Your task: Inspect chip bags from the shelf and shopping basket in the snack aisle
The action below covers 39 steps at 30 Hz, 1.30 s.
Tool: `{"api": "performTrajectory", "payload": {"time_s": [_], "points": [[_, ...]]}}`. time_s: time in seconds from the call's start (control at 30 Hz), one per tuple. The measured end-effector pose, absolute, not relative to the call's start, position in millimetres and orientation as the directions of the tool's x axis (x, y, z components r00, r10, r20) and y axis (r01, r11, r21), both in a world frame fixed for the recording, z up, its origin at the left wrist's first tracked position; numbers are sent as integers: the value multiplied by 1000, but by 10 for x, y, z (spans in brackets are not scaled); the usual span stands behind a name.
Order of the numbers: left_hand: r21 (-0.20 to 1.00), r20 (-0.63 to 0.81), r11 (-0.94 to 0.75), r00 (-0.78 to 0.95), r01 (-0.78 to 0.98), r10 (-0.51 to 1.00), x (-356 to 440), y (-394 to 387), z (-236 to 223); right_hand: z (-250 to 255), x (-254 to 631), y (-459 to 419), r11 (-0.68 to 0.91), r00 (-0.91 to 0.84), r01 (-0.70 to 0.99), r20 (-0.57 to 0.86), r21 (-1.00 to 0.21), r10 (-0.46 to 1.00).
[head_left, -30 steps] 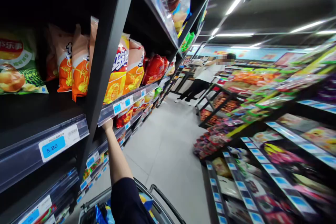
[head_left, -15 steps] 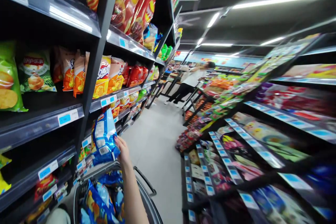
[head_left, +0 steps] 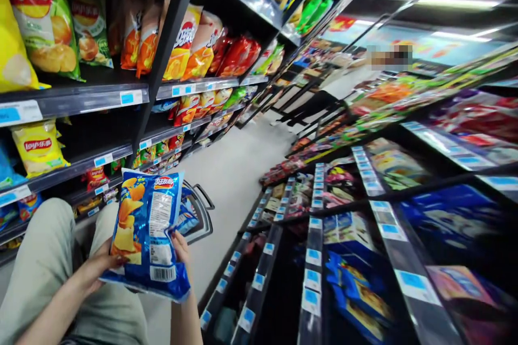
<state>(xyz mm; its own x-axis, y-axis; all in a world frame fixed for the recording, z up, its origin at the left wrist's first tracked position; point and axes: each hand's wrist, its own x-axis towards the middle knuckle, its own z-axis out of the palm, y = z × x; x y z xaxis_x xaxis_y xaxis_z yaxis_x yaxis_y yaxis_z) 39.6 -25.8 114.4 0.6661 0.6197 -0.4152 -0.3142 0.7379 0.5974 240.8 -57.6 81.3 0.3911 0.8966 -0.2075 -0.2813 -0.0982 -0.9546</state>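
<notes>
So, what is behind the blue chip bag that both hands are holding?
Behind the blue chip bag, held by the left hand and right hand, a shopping basket sticks out with more blue packets inside. The bag covers most of the basket.

Snack-stocked shelves (head_left: 121, 98) flank the aisle; a basket (head_left: 200, 215) sits below.

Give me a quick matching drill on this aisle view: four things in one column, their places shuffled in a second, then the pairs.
Things:
1. blue chip bag
2. shopping basket
3. green chip bags
4. other person

Places:
A. far end of the aisle
B. upper shelf, left
C. on the floor beyond the held bag
D. between left hand and right hand

Pairs: 1-D, 2-C, 3-B, 4-A
</notes>
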Motion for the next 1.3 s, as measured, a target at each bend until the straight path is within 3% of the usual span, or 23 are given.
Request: {"api": "performTrajectory", "payload": {"time_s": [0.13,0.33,0.47,0.63,0.87,1.03,1.3], "points": [[617,-430,712,615,-335,661,352,-413,1383,993,2398,-788,-148,342,-307,-254,-940,905],[760,-397,587,516,-279,759,216,-467,1476,1281,2355,-957,-214,-1,-295,-224,-931,975],[809,-344,527,516,-261,784,160,-464,1521,1280,2235,-951,-233,64,-254,-256,-939,964],[866,-357,473,459,-163,813,127,-412,1545,1141,2117,-882,-282,128,-386,-354,-878,927],[759,-569,647,414,-69,711,45,-273,1360,1078,2040,-774,-482,61,-508,-588,-713,806],[706,-639,708,413,-21,649,45,-200,1251,1023,2016,-689,-500,33,-528,-605,-687,796],[727,-609,683,394,-70,689,35,-165,1248,1006,2017,-668,-455,56,-529,-564,-716,824]]}}
